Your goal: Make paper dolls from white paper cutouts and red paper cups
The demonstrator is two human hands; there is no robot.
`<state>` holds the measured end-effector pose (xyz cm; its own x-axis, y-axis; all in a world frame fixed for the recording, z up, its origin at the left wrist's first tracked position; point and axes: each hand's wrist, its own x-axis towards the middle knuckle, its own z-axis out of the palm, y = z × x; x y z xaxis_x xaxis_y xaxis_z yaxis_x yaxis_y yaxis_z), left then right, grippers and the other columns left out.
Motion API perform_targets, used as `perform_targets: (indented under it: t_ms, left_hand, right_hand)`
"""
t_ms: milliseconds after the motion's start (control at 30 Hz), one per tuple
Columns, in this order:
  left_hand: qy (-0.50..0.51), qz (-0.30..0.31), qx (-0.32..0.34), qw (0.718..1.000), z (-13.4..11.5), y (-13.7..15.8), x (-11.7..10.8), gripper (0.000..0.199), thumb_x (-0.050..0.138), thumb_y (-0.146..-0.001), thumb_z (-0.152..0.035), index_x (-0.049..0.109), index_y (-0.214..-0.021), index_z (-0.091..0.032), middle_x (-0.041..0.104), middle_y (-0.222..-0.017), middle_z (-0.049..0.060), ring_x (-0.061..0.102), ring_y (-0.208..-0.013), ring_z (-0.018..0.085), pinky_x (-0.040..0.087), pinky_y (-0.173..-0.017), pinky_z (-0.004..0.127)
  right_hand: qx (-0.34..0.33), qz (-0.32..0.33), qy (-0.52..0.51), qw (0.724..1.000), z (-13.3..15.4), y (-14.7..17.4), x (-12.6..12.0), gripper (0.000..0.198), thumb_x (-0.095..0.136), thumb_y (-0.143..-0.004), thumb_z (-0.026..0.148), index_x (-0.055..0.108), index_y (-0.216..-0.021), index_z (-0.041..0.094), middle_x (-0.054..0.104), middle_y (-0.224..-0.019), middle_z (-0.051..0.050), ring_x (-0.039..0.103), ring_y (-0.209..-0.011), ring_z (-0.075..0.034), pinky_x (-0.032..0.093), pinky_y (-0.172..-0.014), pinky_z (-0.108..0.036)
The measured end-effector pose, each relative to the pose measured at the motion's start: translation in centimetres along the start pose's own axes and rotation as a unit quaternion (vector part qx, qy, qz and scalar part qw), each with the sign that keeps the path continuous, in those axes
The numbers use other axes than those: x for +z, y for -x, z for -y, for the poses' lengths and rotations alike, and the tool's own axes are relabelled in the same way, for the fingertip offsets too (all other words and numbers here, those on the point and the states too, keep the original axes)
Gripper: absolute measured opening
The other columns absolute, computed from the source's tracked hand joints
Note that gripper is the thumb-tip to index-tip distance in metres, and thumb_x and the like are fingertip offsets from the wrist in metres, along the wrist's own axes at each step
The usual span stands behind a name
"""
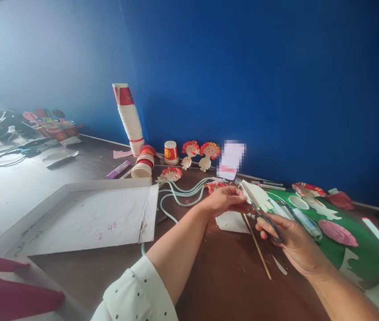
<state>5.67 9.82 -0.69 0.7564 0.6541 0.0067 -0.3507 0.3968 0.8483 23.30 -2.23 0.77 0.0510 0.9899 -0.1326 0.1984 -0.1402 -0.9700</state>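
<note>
My right hand is closed round the handles of a pair of dark scissors, whose blades point up and to the left. Pinched at its left edge by my left hand is a white paper piece with a cut, fringed lower end. The scissor blades lie against this paper, but whether they are open or closed on it is unclear. Below my left hand rests another white paper scrap. A thin wooden stick lies on the brown table between my wrists.
Left of my arm stands a shallow white box lid. Stacked paper cups lean near the blue wall, beside paper dolls with red fringes and a phone. Pale blue cable loops behind my left hand. A green mat holds several cutouts.
</note>
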Motion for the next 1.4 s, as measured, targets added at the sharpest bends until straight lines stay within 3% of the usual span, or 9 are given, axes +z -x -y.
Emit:
perform_targets:
  t_ms: [333,567,767,933,1133,1400]
  left_hand:
    - [0.003,-0.004,0.001,1.000,0.1,0.0,0.0,0.051,0.089,-0.055,-0.043,0.055,-0.076,-0.012,0.067,-0.073,0.006,0.069,-0.071,0.018,0.053,-0.085,0.042]
    - [0.003,0.000,0.001,1.000,0.2,-0.1,-0.1,0.049,0.089,-0.057,-0.041,0.054,-0.078,-0.013,0.067,-0.074,0.006,0.070,-0.074,0.020,0.052,-0.087,0.043]
    - [0.005,-0.001,0.003,1.000,0.2,-0.1,-0.1,0.048,0.088,-0.058,-0.041,0.054,-0.077,-0.013,0.067,-0.074,0.006,0.070,-0.074,0.019,0.052,-0.088,0.043]
    - [0.008,-0.004,0.005,1.000,0.0,0.0,0.1,0.051,0.090,-0.054,-0.043,0.055,-0.076,-0.013,0.067,-0.072,0.006,0.069,-0.072,0.020,0.053,-0.084,0.042]
    - [0.006,-0.014,0.019,1.000,0.1,0.0,0.1,0.049,0.090,-0.054,-0.040,0.056,-0.074,-0.012,0.064,-0.073,0.004,0.066,-0.075,0.018,0.053,-0.085,0.045]
    - [0.015,-0.041,0.032,0.999,0.0,-0.1,0.0,0.047,0.090,-0.054,-0.038,0.056,-0.074,-0.012,0.060,-0.072,0.002,0.064,-0.078,0.017,0.053,-0.084,0.044]
  right_hand:
    - [-0.003,0.001,0.008,1.000,-0.8,-0.2,-0.3,0.040,0.071,-0.078,0.053,0.075,-0.103,0.021,0.064,-0.082,-0.004,0.051,-0.070,-0.015,0.036,-0.056,-0.025]
    - [-0.016,0.009,0.027,0.999,-1.1,-0.4,-0.4,0.036,0.068,-0.080,0.053,0.074,-0.092,0.020,0.062,-0.081,-0.004,0.051,-0.069,-0.014,0.034,-0.056,-0.025]
    - [-0.002,-0.002,0.026,1.000,-0.9,-0.3,-0.1,0.042,0.069,-0.079,0.054,0.073,-0.103,0.020,0.063,-0.079,-0.004,0.051,-0.069,-0.015,0.035,-0.056,-0.026]
    - [0.009,0.005,-0.015,1.000,-0.2,0.0,0.2,0.038,0.072,-0.076,0.054,0.072,-0.091,0.020,0.063,-0.080,-0.005,0.050,-0.069,-0.014,0.035,-0.054,-0.023]
    - [0.017,0.022,-0.068,0.997,0.4,0.1,0.6,0.037,0.075,-0.074,0.053,0.068,-0.078,0.017,0.061,-0.081,-0.007,0.050,-0.067,-0.013,0.025,-0.044,-0.020]
    - [0.034,0.035,-0.067,0.997,0.9,0.3,0.7,0.043,0.073,-0.074,0.057,0.071,-0.094,0.019,0.062,-0.081,-0.007,0.052,-0.066,-0.013,0.024,-0.043,-0.020]
